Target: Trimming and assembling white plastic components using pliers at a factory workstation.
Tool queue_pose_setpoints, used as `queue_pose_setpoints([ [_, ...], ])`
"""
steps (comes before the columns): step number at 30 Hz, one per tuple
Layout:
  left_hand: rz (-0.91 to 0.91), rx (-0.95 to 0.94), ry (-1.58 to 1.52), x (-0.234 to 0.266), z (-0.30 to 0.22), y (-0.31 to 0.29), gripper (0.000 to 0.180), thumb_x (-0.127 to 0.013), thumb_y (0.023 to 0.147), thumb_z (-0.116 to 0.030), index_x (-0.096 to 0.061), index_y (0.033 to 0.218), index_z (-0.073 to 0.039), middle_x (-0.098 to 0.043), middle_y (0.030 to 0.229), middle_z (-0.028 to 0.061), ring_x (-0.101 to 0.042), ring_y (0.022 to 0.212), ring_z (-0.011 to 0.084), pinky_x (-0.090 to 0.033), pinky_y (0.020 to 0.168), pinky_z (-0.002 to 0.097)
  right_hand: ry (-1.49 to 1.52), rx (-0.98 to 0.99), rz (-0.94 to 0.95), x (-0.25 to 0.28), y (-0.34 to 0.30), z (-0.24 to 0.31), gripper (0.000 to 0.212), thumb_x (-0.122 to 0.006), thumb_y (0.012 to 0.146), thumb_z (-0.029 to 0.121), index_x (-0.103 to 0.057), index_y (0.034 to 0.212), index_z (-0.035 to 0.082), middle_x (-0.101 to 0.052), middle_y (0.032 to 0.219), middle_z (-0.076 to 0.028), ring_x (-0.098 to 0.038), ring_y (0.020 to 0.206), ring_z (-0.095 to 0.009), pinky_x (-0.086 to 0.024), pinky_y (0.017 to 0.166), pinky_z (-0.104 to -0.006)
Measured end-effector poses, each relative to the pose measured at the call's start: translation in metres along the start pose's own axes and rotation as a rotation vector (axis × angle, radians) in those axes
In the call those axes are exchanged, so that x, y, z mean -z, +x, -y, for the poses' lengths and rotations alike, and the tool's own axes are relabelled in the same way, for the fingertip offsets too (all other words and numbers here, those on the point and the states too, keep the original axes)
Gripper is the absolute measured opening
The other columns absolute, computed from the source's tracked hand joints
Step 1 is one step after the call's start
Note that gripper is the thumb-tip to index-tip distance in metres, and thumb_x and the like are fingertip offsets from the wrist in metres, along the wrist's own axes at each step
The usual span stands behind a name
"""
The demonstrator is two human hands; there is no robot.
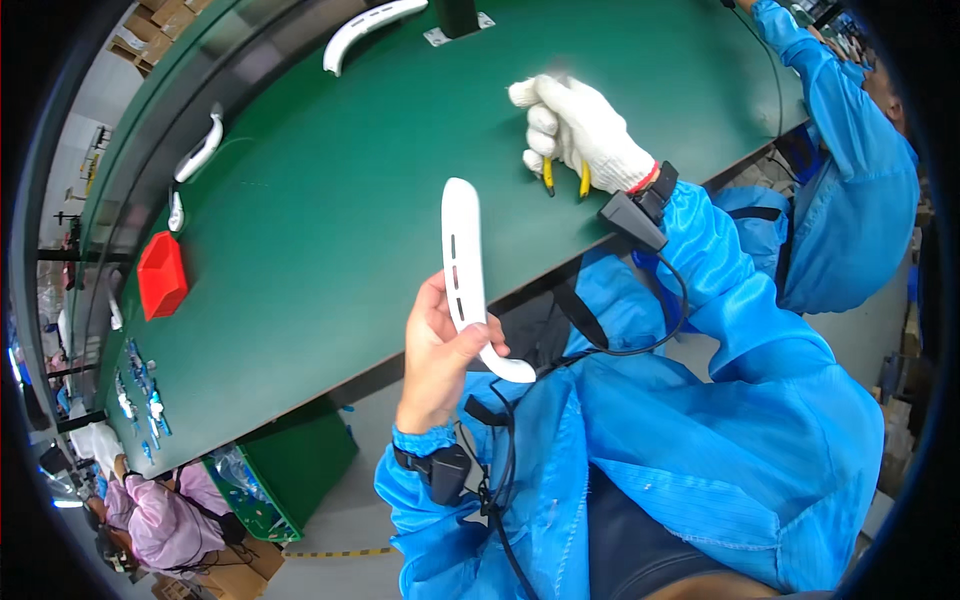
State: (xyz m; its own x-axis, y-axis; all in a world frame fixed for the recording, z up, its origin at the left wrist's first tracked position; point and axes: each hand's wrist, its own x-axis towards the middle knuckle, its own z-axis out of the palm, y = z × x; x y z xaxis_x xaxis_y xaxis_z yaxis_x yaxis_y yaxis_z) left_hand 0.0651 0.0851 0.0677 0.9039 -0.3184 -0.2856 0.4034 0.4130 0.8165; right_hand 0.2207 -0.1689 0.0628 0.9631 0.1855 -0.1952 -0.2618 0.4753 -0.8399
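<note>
My bare left hand (440, 345) is closed around the lower part of a white curved plastic piece (462, 240). The piece stands nearly upright at the table's near edge, with a few dark slots down its face and a hooked lower end. Farther off to the right, my right hand (580, 130), in a white knit glove, is closed on pliers with yellow handles (549, 178). The two handle ends stick out below the fingers, while the jaws are hidden or blurred. A gap separates the pliers from the white piece.
The green table (330, 250) bears a red bin (162, 276), another white curved piece (370, 28), a smaller white piece (200, 150) and several small blue parts (150, 400). A green crate (290, 465) stands below. Co-workers in blue (850, 190) and pink (175, 520) are at either side.
</note>
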Motion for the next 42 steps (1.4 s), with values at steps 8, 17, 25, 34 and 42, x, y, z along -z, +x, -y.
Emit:
queue_pose_setpoints([
  [8,-0.107,0.084,-0.159,-0.043,0.075,0.014,0.049,-0.053,0.103,-0.035,-0.044,0.135,0.001,-0.062,0.114,0.0146,-0.066,0.092,0.0249,-0.058,0.080,0.0426,-0.194,0.079,-0.013,-0.009,-0.007,0.006,0.042,-0.042,0.108,0.038,-0.056,0.112,-0.001,-0.045,0.071,0.000,-0.046,0.061,-0.014,-0.051,0.062,-0.0375],
  [17,0.078,0.091,-0.636,-0.047,0.106,0.031,0.065,-0.029,0.107,-0.053,-0.035,0.152,-0.006,-0.048,0.149,0.0144,-0.054,0.128,0.0347,-0.044,0.108,0.0519,-0.307,-0.047,0.016,-0.056,-0.054,-0.017,0.030,-0.056,0.102,0.027,-0.063,0.102,-0.002,-0.057,0.070,-0.004,-0.056,0.056,-0.011,-0.048,0.053,-0.0281],
  [25,0.179,0.152,-0.671,-0.039,0.113,0.022,0.078,-0.023,0.102,-0.068,-0.050,0.133,-0.001,-0.062,0.106,0.0168,-0.069,0.092,0.0294,-0.061,0.073,0.0453,-0.384,0.064,0.057,-0.059,-0.068,-0.035,0.030,-0.055,0.103,0.029,-0.064,0.105,0.001,-0.058,0.071,-0.002,-0.058,0.059,-0.009,-0.048,0.054,-0.0263],
  [34,0.033,0.135,-0.421,-0.032,0.104,0.030,0.085,-0.025,0.098,-0.073,-0.052,0.126,0.002,-0.061,0.083,0.0152,-0.069,0.067,0.0246,-0.065,0.052,0.0411,-0.444,-0.102,0.064,-0.086,-0.059,-0.030,0.031,-0.055,0.102,0.033,-0.063,0.104,0.003,-0.058,0.073,0.000,-0.057,0.057,-0.008,-0.048,0.053,-0.0249],
  [42,-0.006,0.181,-0.530,-0.031,0.098,0.035,0.084,-0.026,0.098,-0.073,-0.050,0.129,0.000,-0.062,0.080,0.0137,-0.066,0.060,0.0232,-0.064,0.049,0.0396,-0.472,-0.077,-0.020,-0.096,-0.050,-0.037,0.031,-0.055,0.102,0.033,-0.063,0.100,0.003,-0.058,0.072,-0.001,-0.056,0.055,-0.008,-0.048,0.051,-0.0247],
])
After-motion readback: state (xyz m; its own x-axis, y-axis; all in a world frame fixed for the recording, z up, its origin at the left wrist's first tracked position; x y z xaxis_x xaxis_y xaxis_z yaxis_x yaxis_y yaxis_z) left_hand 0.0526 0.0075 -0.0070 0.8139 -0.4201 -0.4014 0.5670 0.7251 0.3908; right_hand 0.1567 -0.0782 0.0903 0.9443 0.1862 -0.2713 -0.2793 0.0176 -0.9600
